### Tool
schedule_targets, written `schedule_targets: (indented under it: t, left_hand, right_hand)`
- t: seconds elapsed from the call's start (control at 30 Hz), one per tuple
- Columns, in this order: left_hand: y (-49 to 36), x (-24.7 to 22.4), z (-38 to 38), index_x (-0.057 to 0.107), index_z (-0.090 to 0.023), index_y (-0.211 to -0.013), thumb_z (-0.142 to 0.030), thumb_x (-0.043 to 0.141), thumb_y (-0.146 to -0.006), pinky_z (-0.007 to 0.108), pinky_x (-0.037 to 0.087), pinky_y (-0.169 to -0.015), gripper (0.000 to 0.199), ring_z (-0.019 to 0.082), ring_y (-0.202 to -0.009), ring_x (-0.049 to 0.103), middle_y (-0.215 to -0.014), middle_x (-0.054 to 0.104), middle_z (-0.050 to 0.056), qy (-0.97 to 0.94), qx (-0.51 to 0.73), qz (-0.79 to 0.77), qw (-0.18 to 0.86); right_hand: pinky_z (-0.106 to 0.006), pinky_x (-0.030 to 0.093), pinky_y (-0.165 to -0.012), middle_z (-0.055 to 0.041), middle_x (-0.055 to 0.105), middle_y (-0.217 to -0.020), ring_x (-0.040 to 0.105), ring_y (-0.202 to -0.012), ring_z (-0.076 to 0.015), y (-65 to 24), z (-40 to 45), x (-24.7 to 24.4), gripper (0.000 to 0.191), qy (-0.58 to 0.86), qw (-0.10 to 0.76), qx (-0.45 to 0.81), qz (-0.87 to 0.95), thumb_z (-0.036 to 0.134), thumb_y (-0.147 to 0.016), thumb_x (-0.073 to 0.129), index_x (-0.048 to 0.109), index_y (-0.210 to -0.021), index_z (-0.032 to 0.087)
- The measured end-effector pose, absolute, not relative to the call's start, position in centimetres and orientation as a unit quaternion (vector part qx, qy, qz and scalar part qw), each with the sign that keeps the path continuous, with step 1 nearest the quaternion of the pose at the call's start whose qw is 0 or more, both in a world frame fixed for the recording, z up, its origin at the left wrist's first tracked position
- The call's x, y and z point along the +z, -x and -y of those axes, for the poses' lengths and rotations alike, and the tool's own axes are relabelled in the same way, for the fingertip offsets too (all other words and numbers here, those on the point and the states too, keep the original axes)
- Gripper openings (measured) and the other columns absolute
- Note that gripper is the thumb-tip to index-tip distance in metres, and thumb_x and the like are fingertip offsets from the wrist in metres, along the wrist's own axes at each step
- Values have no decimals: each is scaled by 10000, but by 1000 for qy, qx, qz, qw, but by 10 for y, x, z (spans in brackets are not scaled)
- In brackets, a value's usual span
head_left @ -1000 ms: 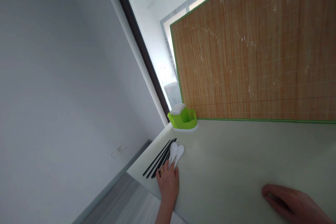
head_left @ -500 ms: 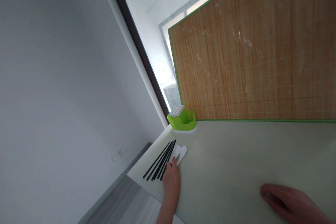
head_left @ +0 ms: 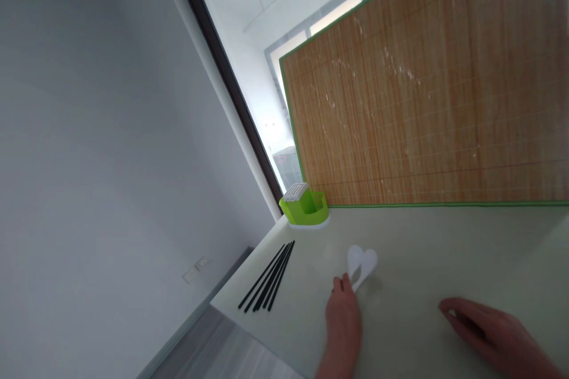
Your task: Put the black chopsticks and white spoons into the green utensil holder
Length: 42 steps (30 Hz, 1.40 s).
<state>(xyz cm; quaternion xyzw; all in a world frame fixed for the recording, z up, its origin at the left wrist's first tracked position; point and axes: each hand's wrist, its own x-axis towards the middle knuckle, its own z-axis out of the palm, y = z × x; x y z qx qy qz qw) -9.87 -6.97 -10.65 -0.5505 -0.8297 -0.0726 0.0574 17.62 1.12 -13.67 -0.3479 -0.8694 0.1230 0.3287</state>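
Two white spoons (head_left: 362,262) are pinched together by their handles in my left hand (head_left: 343,311). Their bowls point away from me, spread apart in a heart shape, just above or at the table surface; I cannot tell whether they touch it. Further right, my right hand (head_left: 491,331) rests near the table with its fingers curled and the fingertips meeting the thumb; nothing shows in it. To the left of my left hand, several black chopsticks (head_left: 271,281) lie fanned out on the table.
A lime-green utensil holder (head_left: 306,216) with a white slotted top and white base stands at the back left corner of the pale table (head_left: 400,237). Behind the table stands a bamboo mat (head_left: 400,100) edged in green, against glass. A grey wall (head_left: 111,130) is left.
My left hand has lifted or slid the two spoons rightward, away from the chopsticks. My right hand has barely moved. The view has shifted slightly.
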Motion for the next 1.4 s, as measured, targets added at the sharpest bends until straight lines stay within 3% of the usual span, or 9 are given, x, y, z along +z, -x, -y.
schedule_targets:
  t: [0.3,0.53,0.67,0.9,1.13,1.3,1.4]
  left_hand:
    - [-45,-84,31,539,-163,-1196,-48,394,-913,327,564,-754,338,195,-902,635,-1062,574,100,683,-109,722,-22]
    - [-93,-109,23,451,-87,-1335,-100,365,-944,303,556,-830,400,219,-1010,619,-1185,560,190,727,-94,678,-60]
    - [-111,-120,29,397,-83,-1386,-76,337,-941,286,561,-818,449,209,-981,631,-1194,558,203,710,-107,691,-87]
    - [-128,-112,65,405,-114,-1390,-55,384,-896,437,564,-777,498,288,-968,605,-1197,538,216,724,-103,678,-77]
    - [-131,-124,73,439,-156,-1374,-101,376,-908,455,537,-819,473,316,-1094,536,-1263,503,215,722,-136,672,-93]
    - [-108,-109,82,456,-254,-1333,-411,553,-861,463,524,-869,507,306,-1094,519,-1287,524,114,760,-175,612,-132]
    - [-62,-96,83,463,-314,-1319,-495,497,-873,412,488,-944,482,270,-1131,494,-1336,501,54,775,-211,587,-98]
  right_hand:
    - [-257,529,-632,-21,737,-896,701,-710,-183,-199,-20,-128,269,412,426,32,805,435,-893,477,655,-974,251]
    - [-279,488,-597,-10,727,-824,689,-685,-197,-208,-29,-128,278,478,365,70,796,450,-897,437,635,-981,273]
    - [-264,458,-569,21,697,-700,664,-609,-180,-209,-31,-122,282,518,332,126,778,452,-901,411,618,-988,281]
    - [-254,410,-554,21,692,-700,656,-646,-181,-212,-35,-110,269,543,272,129,784,395,-890,402,632,-956,274]
    - [-252,403,-587,11,692,-749,650,-671,-172,-214,-33,-107,251,520,258,103,808,318,-875,412,652,-925,265]
    - [-254,394,-572,-5,701,-780,664,-674,-187,-215,-33,-109,257,527,218,58,819,332,-893,409,658,-908,268]
    - [-275,404,-583,-14,713,-812,682,-718,-221,-217,-32,-112,267,525,181,26,831,352,-908,399,655,-917,278]
